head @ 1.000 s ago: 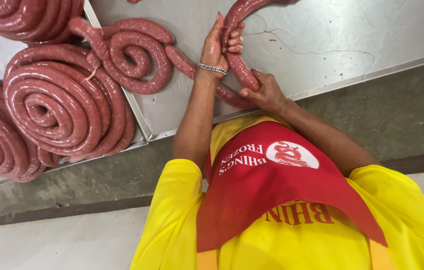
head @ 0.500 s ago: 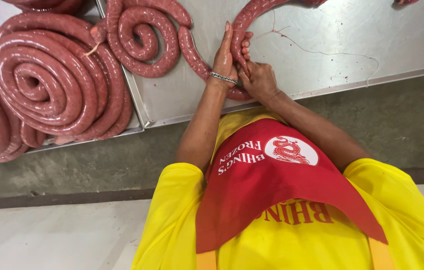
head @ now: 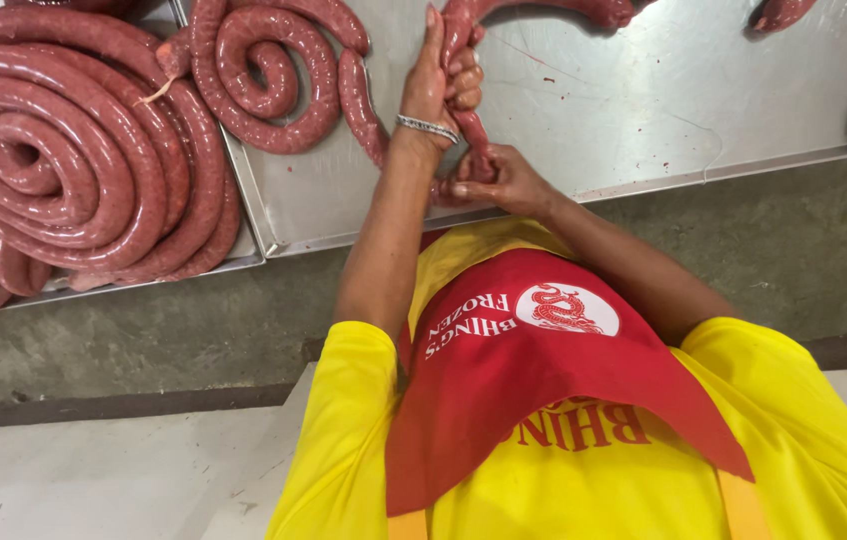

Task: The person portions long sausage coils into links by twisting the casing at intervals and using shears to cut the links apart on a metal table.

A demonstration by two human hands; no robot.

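At the far left a big coil of raw red sausage (head: 63, 165) fills a metal tray (head: 248, 225), with more loops spilling past the frame edge. Just right of it, on the steel table (head: 663, 110), a smaller spiral of the same sausage (head: 268, 75) lies flat, and its tail runs on toward the hands. The left hand (head: 438, 75), a silver bracelet (head: 428, 126) at its wrist, reaches straight out with the forearm extended; the palm stands on edge, fingers curled and pressed tight around the sausage rope (head: 543, 10) where it rises from the table. Just below it the right hand (head: 493, 180) sits near the table's front edge, elbow bent in close to the body, its fingers pinching the same rope low down, so the casing is stretched between the two grips. Beyond the left hand the rope bends rightward across the steel top. Nearest the camera are a yellow shirt (head: 803, 440) and a red apron (head: 543, 380).
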